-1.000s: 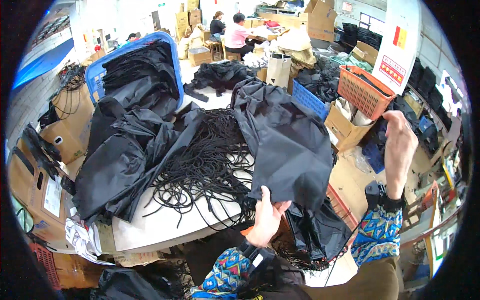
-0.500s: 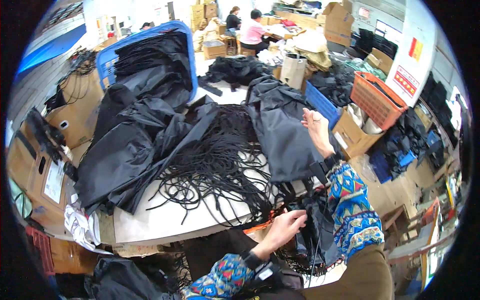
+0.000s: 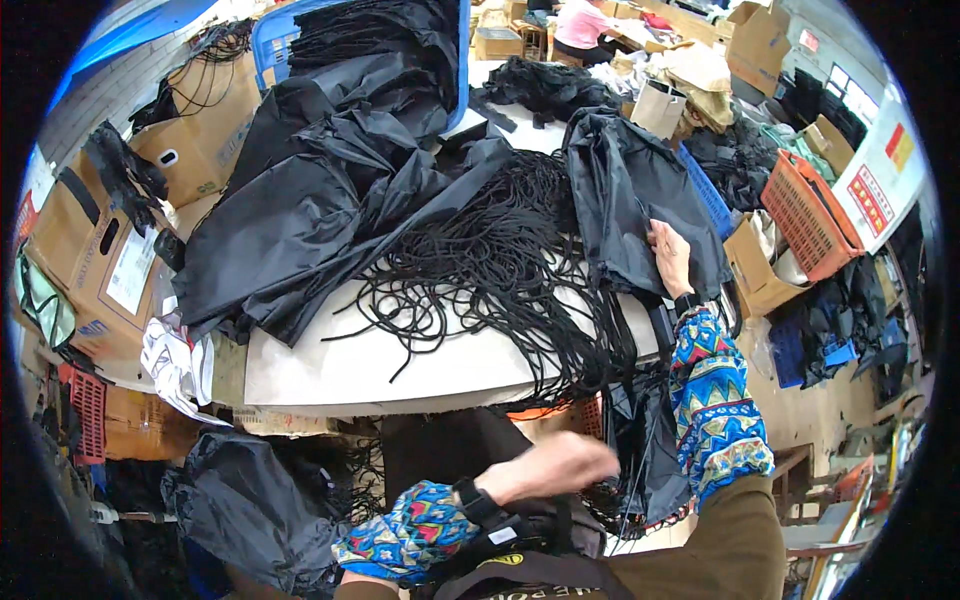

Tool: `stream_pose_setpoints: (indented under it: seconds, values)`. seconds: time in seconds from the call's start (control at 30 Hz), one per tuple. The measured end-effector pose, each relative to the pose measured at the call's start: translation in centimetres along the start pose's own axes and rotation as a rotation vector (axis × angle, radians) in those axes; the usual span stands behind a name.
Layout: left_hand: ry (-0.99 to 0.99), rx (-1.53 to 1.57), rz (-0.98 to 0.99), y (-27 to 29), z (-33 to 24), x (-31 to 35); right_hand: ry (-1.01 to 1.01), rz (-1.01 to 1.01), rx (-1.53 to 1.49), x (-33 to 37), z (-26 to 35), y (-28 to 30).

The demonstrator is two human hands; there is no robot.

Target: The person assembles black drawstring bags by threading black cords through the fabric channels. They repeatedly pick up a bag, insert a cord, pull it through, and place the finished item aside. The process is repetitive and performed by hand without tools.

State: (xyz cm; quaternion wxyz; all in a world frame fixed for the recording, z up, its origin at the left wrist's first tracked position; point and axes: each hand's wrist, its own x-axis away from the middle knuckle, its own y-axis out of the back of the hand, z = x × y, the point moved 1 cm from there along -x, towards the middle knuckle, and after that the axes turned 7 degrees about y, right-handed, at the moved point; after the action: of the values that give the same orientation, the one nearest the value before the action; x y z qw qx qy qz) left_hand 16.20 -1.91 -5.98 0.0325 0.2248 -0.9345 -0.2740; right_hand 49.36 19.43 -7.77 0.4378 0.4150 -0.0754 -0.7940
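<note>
My right hand (image 3: 671, 257) lies on a black fabric piece (image 3: 625, 190) at the right of the table, its fingers stretched out over the cloth. My left hand (image 3: 555, 465) is in front of the table's near edge, smeared by motion, so its fingers cannot be made out. Close to it, below the table edge at the right, hangs more black fabric with thin cords (image 3: 650, 455). A heap of black cords (image 3: 500, 240) spreads over the middle of the white table (image 3: 320, 370), some ends trailing over its edge.
Black fabric (image 3: 290, 220) piles up at the left, before a blue basket (image 3: 463, 60) full of it. Cardboard boxes (image 3: 90, 265) stand left of the table. An orange basket (image 3: 812, 215) and a carton (image 3: 755, 265) are at the right. A person in pink (image 3: 582, 25) sits farther back.
The view has tilted down and shifted left. My right hand has come down onto the black fabric from above it. My left hand has moved and is now blurred.
</note>
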Motion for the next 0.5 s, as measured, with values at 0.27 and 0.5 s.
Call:
stream_pose_setpoints:
  seconds: [0.27,0.5]
  values:
    - [0.372,-0.689,-1.137,9.9,6.3,6.9,0.325,-0.151,0.333,-5.1,8.2,5.7]
    - [0.725,-0.083,-1.021,9.9,6.1,12.9,0.706,0.266,0.628,0.0,27.2,6.9]
